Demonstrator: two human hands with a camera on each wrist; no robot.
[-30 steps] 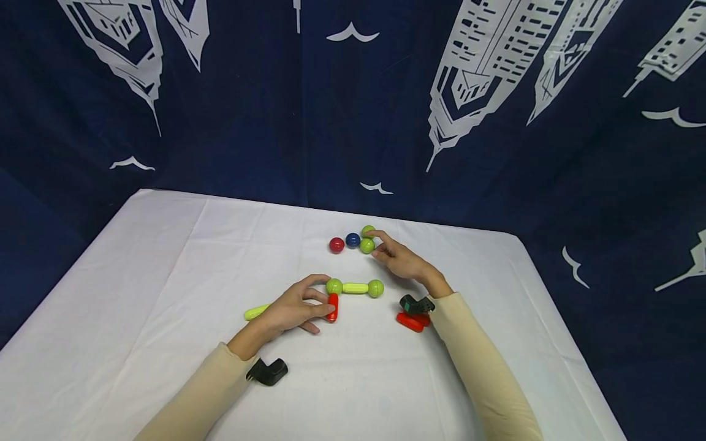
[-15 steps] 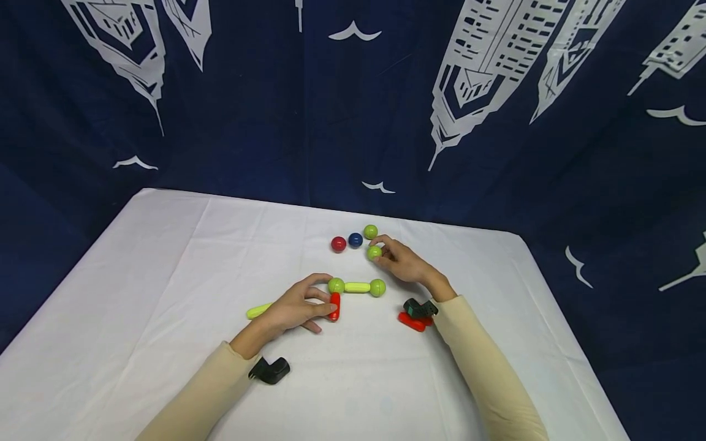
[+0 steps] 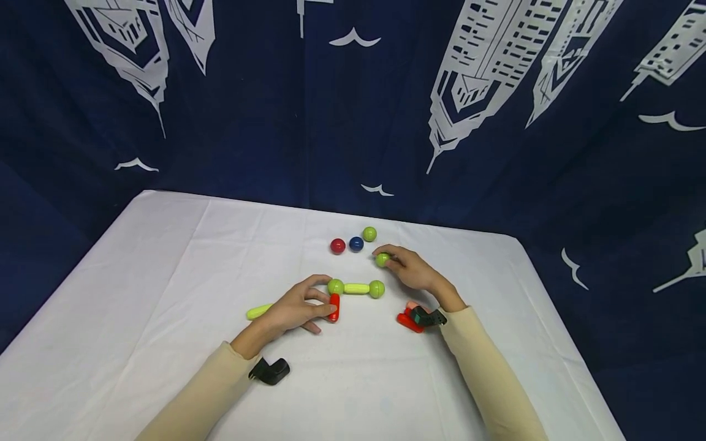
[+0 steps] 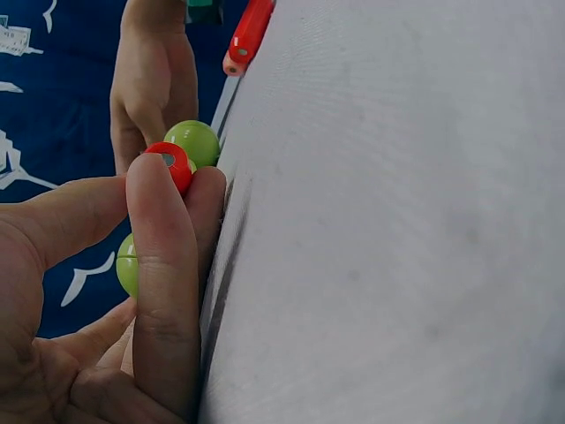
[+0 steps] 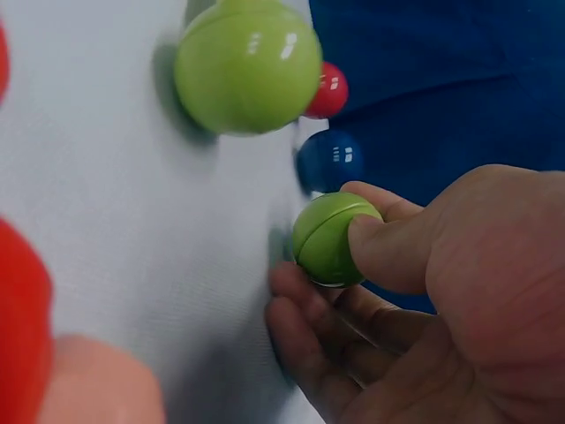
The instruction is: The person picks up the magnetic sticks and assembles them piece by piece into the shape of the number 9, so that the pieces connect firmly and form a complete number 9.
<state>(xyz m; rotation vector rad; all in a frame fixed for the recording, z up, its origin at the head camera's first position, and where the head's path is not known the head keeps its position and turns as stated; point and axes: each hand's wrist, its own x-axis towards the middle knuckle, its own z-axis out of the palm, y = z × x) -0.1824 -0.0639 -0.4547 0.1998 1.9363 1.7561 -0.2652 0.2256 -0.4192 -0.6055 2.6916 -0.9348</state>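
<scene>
My left hand [image 3: 295, 308] pinches a short red rod [image 3: 334, 308] whose far end meets a green ball [image 3: 335, 286]. From that ball a yellow-green rod [image 3: 356, 288] runs right to a second green ball [image 3: 377, 289]. A magnet-like grey spot shows on the red rod's end [image 4: 168, 160] in the left wrist view. My right hand [image 3: 410, 269] holds another green ball [image 5: 331, 238] between thumb and fingers, close above the cloth. The left hand partly covers a loose yellow-green rod [image 3: 257, 312].
Behind the joined pieces lie a red ball [image 3: 337, 246], a blue ball [image 3: 356, 244] and a further green ball [image 3: 369, 234]. Red rods [image 3: 410, 323] and a pinkish one lie under the right wrist's camera [image 3: 428, 316]. A white cloth [image 3: 165, 294] covers the table; a dark blue curtain hangs behind.
My right hand has picked out the nearer green ball from the group and drawn it toward me and slightly right. My left hand has stayed on the red rod.
</scene>
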